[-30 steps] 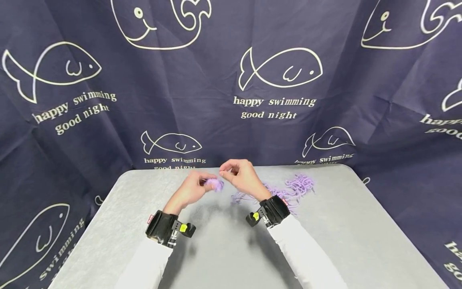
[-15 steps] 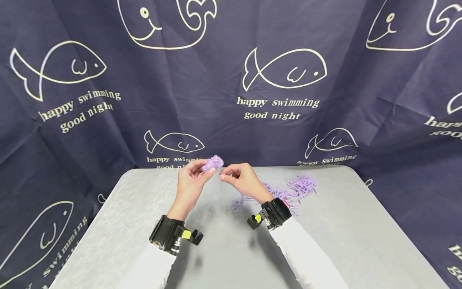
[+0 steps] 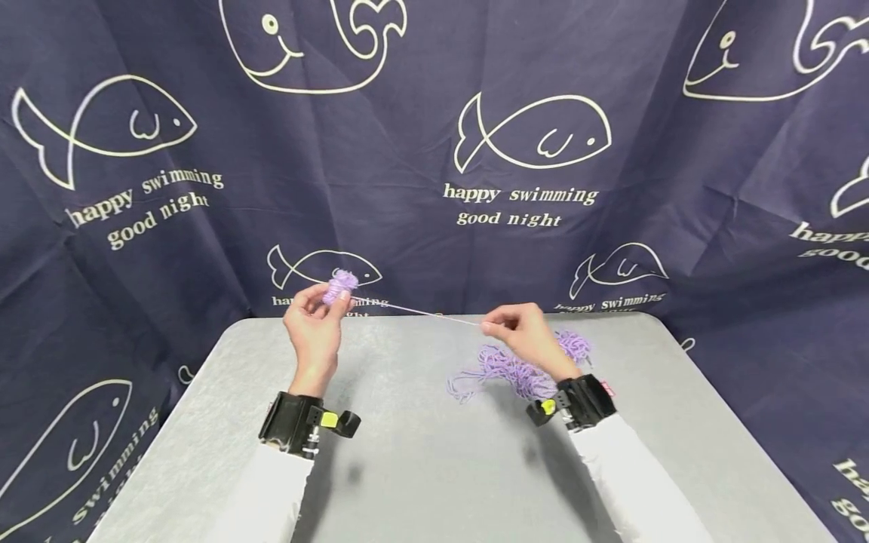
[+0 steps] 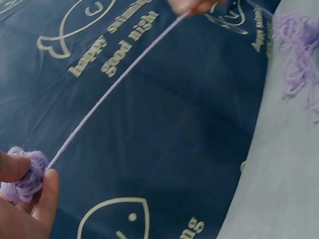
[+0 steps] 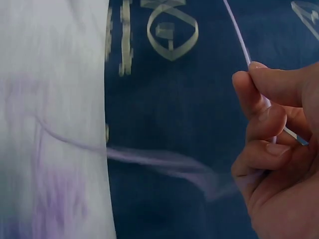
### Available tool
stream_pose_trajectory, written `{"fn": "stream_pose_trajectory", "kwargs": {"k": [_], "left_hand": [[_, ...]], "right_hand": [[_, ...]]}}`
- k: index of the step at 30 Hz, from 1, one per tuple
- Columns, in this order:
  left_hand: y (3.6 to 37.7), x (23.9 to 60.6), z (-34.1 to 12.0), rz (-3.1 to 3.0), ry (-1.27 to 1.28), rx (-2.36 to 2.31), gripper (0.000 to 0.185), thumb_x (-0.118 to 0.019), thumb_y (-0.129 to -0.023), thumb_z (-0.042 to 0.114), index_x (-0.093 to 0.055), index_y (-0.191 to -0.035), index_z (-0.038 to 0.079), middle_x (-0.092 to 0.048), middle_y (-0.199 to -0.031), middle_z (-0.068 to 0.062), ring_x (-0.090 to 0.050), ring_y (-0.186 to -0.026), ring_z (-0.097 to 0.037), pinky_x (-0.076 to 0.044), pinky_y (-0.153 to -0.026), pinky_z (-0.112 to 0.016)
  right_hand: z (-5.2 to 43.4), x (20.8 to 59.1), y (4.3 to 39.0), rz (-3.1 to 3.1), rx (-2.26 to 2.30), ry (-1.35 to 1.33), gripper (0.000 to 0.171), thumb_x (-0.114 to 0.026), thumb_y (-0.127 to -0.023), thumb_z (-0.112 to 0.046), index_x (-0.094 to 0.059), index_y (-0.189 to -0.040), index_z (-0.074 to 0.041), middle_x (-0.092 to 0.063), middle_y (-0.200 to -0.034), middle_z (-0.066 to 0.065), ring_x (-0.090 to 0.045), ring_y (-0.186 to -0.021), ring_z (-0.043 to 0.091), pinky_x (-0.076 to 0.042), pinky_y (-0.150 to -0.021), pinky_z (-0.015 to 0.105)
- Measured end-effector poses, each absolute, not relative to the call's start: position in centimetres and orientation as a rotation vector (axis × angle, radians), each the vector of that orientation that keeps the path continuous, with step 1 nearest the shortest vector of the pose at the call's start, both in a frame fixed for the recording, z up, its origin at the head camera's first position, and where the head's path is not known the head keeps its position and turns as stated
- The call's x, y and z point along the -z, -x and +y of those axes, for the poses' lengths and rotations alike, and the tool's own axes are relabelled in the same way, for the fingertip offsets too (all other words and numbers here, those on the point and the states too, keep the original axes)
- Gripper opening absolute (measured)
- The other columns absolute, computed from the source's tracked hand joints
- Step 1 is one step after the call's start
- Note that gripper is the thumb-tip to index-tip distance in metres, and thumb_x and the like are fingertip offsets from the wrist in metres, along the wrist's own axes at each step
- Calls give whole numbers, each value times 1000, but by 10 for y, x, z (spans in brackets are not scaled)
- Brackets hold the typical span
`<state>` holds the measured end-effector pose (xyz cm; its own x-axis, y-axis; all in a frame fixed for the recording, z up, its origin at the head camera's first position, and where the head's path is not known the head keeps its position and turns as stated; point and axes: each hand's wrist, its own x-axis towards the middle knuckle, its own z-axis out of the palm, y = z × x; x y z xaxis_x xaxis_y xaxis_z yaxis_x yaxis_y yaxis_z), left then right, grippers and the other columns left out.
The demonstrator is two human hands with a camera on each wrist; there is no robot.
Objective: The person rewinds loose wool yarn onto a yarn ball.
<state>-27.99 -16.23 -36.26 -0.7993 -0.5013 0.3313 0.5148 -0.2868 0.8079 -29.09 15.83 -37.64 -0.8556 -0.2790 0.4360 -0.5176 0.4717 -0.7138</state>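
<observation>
In the right wrist view the loose yarn pile (image 5: 45,199) on the worktop (image 5: 55,74) is smeared to a lilac blur. The right hand (image 5: 279,164) is cut by the frame edge there. In the left wrist view the left hand (image 4: 22,204) is cropped at the corner, part of the yarn ball (image 4: 25,174) hidden behind its fingers (image 4: 47,191).
</observation>
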Motion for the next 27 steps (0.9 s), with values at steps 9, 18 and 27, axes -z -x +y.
{"fn": "stream_pose_trajectory", "kwargs": {"k": [9,18,27], "left_hand": [[283,353,-192,-1186,-83,2094,30,-65,-81,-27,-61,-97,-2,-56,-98,-15,-70,-73,-17,-62,-72,-27],[282,360,-161,-1496,-30,2057,26,-69,-82,-20,-62,-103,-7,-61,-95,-9,-70,-77,-11,-61,-74,-25],[273,354,-128,-1512,88,2200,27,-68,-83,-20,-60,-107,-9,-60,-94,-9,-73,-82,-19,-61,-82,-38]], "right_hand": [[278,413,296,-2584,-923,-344,6,-76,-89,-6,-77,-89,0,-72,-77,7,-56,-61,9,-46,-56,25],[275,425,289,-3057,-556,-414,4,-73,-84,-10,-73,-85,-6,-69,-79,2,-62,-72,22,-54,-70,47],[147,369,299,-2668,-983,-639,11,-74,-90,-12,-76,-98,-5,-76,-97,8,-72,-90,26,-58,-85,44]]}}
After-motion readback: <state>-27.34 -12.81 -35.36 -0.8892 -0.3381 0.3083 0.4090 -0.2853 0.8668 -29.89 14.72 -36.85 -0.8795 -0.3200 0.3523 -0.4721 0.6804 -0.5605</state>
